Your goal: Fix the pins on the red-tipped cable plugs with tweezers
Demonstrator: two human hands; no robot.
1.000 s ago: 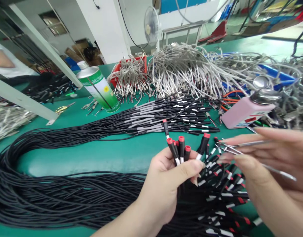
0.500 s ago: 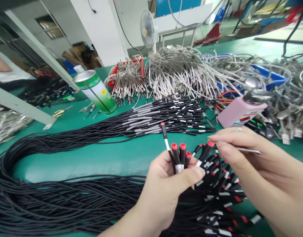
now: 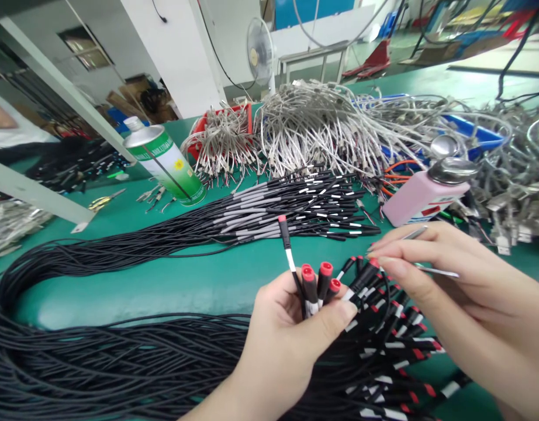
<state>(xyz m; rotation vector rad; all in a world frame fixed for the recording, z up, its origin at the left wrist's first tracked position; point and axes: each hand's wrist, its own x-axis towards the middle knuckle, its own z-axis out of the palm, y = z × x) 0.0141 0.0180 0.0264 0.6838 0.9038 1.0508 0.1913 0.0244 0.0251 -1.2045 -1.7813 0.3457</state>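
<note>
My left hand (image 3: 296,327) is closed around several black cables whose red-tipped connectors (image 3: 308,283) stick up above the thumb. One thinner connector (image 3: 285,233) with a white band leans up to the left. In my right hand (image 3: 445,280) metal tweezers (image 3: 436,270) are pinched, and its fingertips are at the red end of another black connector (image 3: 366,273). The tweezers' tips are hidden by the fingers. More red-ended cables (image 3: 405,351) lie beneath and to the right of both hands.
A black cable bundle (image 3: 120,362) loops at the left. Behind stand a green-and-white can (image 3: 168,166), a pink bottle (image 3: 425,196), a red bin (image 3: 201,126) and heaped grey cables (image 3: 313,123). Scissors (image 3: 105,200) lie at the left. A person's arm (image 3: 0,114) shows far left.
My left hand has shifted slightly left with the cables. The fingers of my right hand have changed position slightly, and a second metal piece of the tweezers now shows above them.
</note>
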